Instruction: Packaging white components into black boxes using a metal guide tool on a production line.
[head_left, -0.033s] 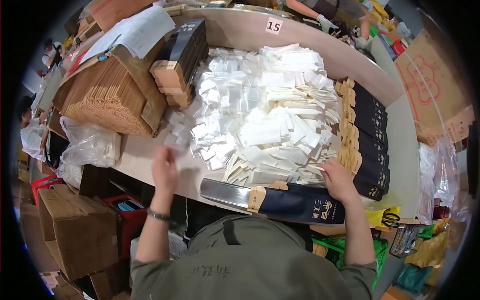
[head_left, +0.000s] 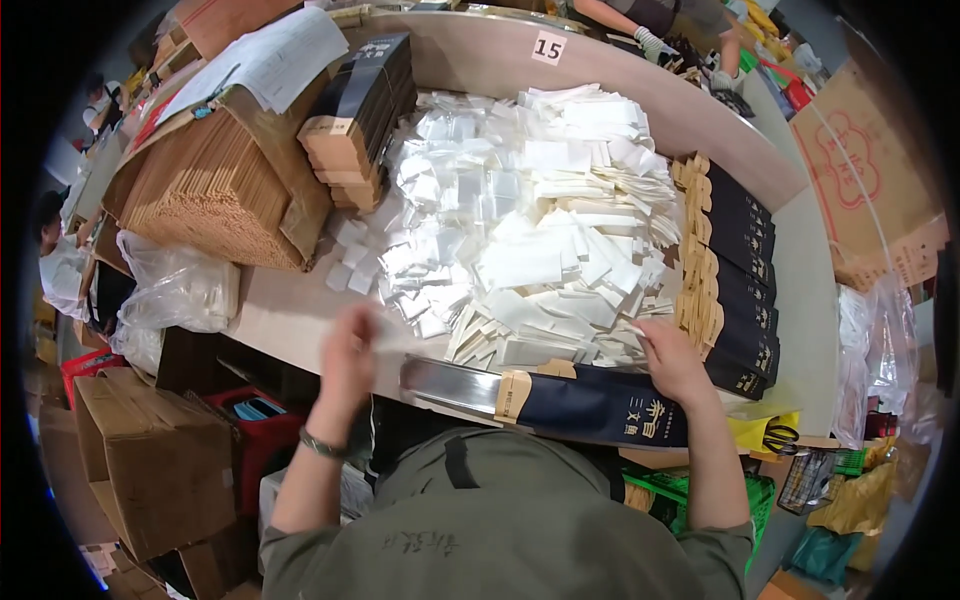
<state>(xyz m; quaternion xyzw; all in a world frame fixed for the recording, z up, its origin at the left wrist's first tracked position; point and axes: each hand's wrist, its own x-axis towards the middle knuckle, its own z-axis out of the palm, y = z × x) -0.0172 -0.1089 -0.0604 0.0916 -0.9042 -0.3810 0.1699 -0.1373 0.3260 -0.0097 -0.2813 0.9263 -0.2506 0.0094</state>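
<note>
My left hand (head_left: 347, 358), partly blurred, is pinched on a small translucent packet (head_left: 392, 336) above the near table edge. My right hand (head_left: 672, 357) has thumb and forefinger closed on the end of a white flat packet (head_left: 637, 331), at the right side of a pile of white packets (head_left: 560, 255). Left of that pile lies a heap of small clear packets (head_left: 440, 240). Along the front edge, below my right hand, lies a dark blue bag (head_left: 610, 405) with a kraft-coloured end. A shiny metal trough (head_left: 450, 385) sticks out of its left end.
Dark bags (head_left: 738, 260) lie in overlapping rows on the right. Another bag stack (head_left: 365, 100) stands back left, beside an open carton (head_left: 215, 185) of tightly packed brown card. Scissors (head_left: 782, 436) hang at the right corner. A gloved co-worker (head_left: 655, 45) is beyond the back panel.
My left hand has moved right and toward me from the loose clear packets, bringing a translucent packet along. My right hand has drawn slightly off the pile with the white packet.
</note>
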